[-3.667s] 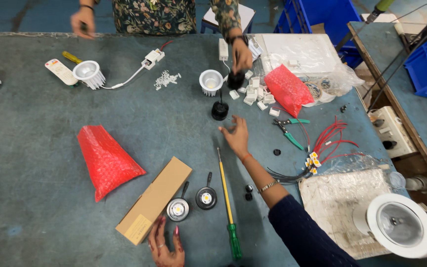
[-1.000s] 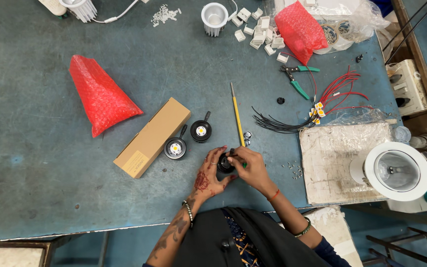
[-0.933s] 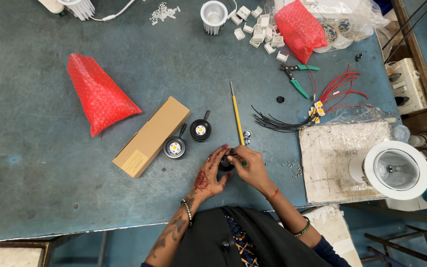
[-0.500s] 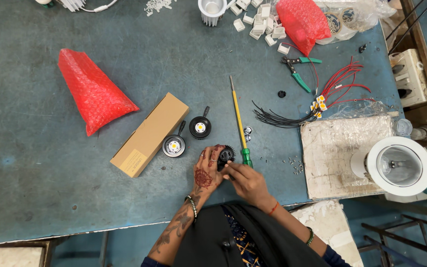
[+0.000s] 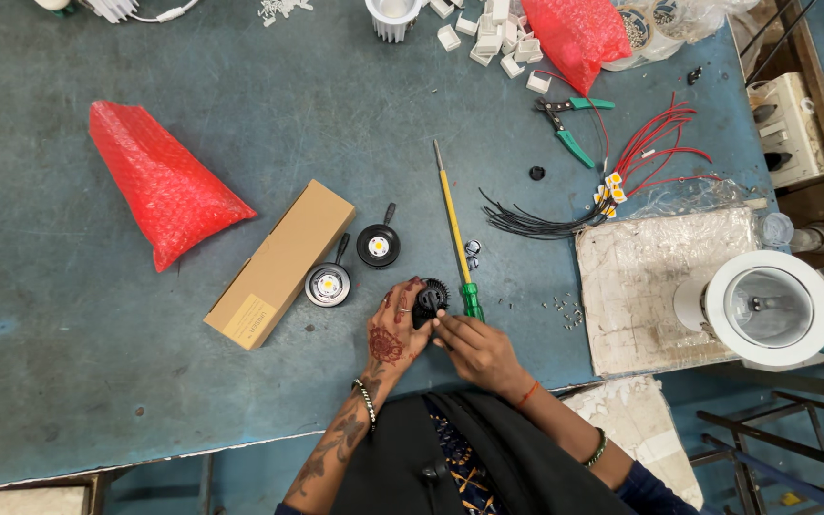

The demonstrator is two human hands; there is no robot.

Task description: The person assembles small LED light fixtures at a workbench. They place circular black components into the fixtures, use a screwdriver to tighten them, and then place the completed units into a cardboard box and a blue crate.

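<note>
Blue-grey workbench, lower centre of frame: left hand and right hand both clamped on black finned heat sink, just beside yellow screwdriver; cardboard box left.

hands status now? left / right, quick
Left hand: closed around the black finned part, holding it just above the table.
Right hand: fingers on the same part; whether it grips or only touches cannot be told.
</note>
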